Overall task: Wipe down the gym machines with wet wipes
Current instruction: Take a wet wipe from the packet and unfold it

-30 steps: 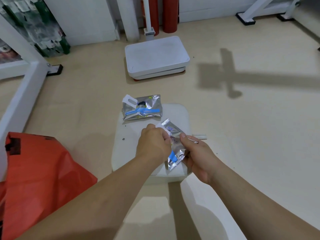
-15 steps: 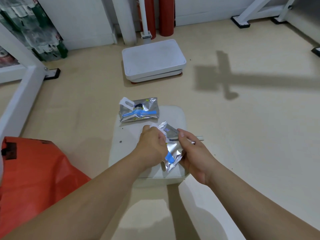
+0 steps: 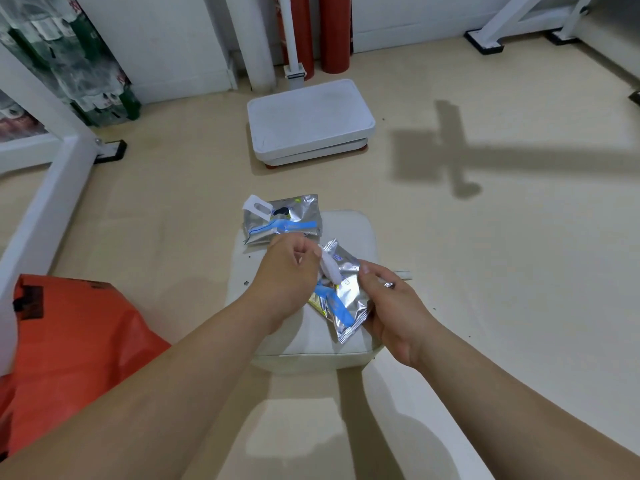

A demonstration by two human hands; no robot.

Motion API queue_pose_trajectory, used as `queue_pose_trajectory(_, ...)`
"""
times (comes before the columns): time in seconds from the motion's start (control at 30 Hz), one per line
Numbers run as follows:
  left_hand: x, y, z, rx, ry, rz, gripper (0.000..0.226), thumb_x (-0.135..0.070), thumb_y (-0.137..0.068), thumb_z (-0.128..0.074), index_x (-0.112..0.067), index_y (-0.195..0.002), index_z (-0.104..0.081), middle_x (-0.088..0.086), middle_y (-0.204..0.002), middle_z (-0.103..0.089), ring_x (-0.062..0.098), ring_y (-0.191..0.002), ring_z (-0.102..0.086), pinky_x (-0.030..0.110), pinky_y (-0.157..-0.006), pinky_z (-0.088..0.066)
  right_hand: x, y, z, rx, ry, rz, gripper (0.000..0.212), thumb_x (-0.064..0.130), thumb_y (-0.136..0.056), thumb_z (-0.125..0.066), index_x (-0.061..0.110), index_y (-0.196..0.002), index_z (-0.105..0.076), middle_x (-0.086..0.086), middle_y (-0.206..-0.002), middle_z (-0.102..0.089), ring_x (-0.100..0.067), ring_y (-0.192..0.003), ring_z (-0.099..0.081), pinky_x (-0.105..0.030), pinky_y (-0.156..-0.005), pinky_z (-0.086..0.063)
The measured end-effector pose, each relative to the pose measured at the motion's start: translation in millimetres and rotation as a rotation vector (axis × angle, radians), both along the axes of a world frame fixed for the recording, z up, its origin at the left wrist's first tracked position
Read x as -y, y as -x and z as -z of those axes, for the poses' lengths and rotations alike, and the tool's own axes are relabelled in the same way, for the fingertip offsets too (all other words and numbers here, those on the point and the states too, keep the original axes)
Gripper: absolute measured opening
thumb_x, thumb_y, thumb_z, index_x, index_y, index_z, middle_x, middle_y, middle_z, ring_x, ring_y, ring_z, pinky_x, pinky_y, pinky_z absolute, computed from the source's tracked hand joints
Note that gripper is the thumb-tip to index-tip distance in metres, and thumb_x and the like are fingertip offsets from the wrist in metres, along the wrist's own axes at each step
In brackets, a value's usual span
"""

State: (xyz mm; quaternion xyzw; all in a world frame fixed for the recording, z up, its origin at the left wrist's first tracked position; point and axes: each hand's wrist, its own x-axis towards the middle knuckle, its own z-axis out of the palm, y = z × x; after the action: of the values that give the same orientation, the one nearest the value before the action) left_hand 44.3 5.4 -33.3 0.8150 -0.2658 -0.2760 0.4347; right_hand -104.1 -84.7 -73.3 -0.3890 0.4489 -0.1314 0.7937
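Looking down past an orange bag [image 3: 69,341] slumping on the floor at the far left, beside a white frame post [image 3: 45,209]. Lying further in, across the far left corner of a white seat pad [image 3: 356,230] and overhanging its edge, a silver packet [image 3: 284,220] of wet wipes with a blue stripe and a white tab. Pinching the upper end of a white wipe [image 3: 329,270] with the left hand [image 3: 287,275], fingers [image 3: 311,252] curled and clenched on it, just above the pad. Running down from that pinch into the face of a second silver packet [image 3: 346,296]. Gripping this packet from the right with the right hand [image 3: 398,306], fingers [image 3: 375,277] wrapping round its edge, holding it tilted over the pad's right half. Sitting well beyond the pad on the floor, a white platform [image 3: 308,119], with two red cylinders [image 3: 332,32] standing behind it near the wall. Stretching over the floor at the far right, a dark cross-shaped shadow [image 3: 450,157].
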Motion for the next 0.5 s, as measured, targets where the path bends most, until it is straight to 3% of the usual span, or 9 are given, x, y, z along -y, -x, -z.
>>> queue_pose_trajectory(0.1, -2, 4, -1, 0.140, -0.039, 0.116, 0.017, -0.044, -0.090, -0.074, -0.029, -0.091, -0.067, -0.010, -0.108, -0.060, 0.007, -0.094, -0.059, 0.020, -0.086, -0.048, 0, 0, -4, 0.022, -0.006, -0.021, 0.025, 0.031, -0.097, -0.073, 0.025, -0.121, -0.073, -0.006, -0.120, -0.076, -0.026, -0.105, -0.073, -0.045, -0.103, -0.055)
queue_pose_trajectory(0.13, -4, 4, 2, 0.226, -0.081, 0.169, 0.032, -0.049, -0.083, -0.080, -0.025, -0.098, -0.064, -0.010, -0.112, -0.057, 0.006, -0.098, -0.057, 0.014, -0.083, -0.043, 1, 0, -6, 0.032, -0.013, -0.038, 0.026, 0.025, -0.096, -0.073, 0.022, -0.122, -0.072, -0.007, -0.116, -0.077, -0.025, -0.102, -0.074, -0.044, -0.101, -0.056)
queue_pose_trajectory(0.2, -5, 4, 10, 0.338, -0.154, 0.236, 0.046, -0.049, -0.075, -0.086, -0.023, -0.103, -0.061, -0.008, -0.115, -0.054, 0.008, -0.102, -0.055, 0.018, -0.084, -0.045, 1, 0, -11, 0.047, -0.003, -0.067, 0.028, 0.013, -0.094, -0.070, 0.016, -0.122, -0.071, -0.013, -0.108, -0.079, -0.028, -0.091, -0.074, -0.047, -0.098, -0.057)
queue_pose_trajectory(0.27, -5, 8, 13, 0.379, -0.161, 0.231, 0.042, -0.045, -0.075, -0.086, -0.021, -0.098, -0.062, -0.006, -0.112, -0.053, 0.012, -0.097, -0.056, 0.026, -0.082, -0.047, -1, -1, -15, 0.018, 0.059, -0.085, 0.029, 0.010, -0.092, -0.068, 0.016, -0.119, -0.073, -0.019, -0.102, -0.078, -0.031, -0.087, -0.073, -0.051, -0.098, -0.056)
queue_pose_trajectory(0.33, -3, 9, 15, 0.386, -0.125, 0.195, 0.031, -0.041, -0.079, -0.084, -0.020, -0.088, -0.063, -0.004, -0.105, -0.055, 0.010, -0.091, -0.055, 0.023, -0.075, -0.043, -2, -1, -18, -0.024, 0.148, -0.095, 0.024, 0.012, -0.092, -0.068, 0.021, -0.113, -0.074, -0.017, -0.101, -0.078, -0.032, -0.091, -0.076, -0.050, -0.094, -0.058)
queue_pose_trajectory(0.4, 0, 8, 16, 0.355, -0.090, 0.170, 0.022, -0.032, -0.082, -0.082, -0.019, -0.081, -0.064, -0.002, -0.103, -0.058, 0.005, -0.088, -0.052, 0.013, -0.073, -0.039, -3, 0, -20, -0.042, 0.221, -0.089, 0.019, 0.014, -0.095, -0.068, 0.023, -0.112, -0.072, -0.008, -0.095, -0.080, -0.023, -0.085, -0.077, -0.038, -0.080, -0.063)
queue_pose_trajectory(0.5, 2, 9, 14, 0.309, -0.029, 0.133, 0.020, -0.023, -0.085, -0.080, -0.012, -0.079, -0.064, 0.004, -0.099, -0.062, 0.002, -0.089, -0.054, 0.006, -0.072, -0.036, -1, 1, -17, -0.072, 0.272, -0.077, 0.017, 0.021, -0.097, -0.070, 0.024, -0.114, -0.070, 0.000, -0.091, -0.079, -0.012, -0.075, -0.075, -0.027, -0.060, -0.059)
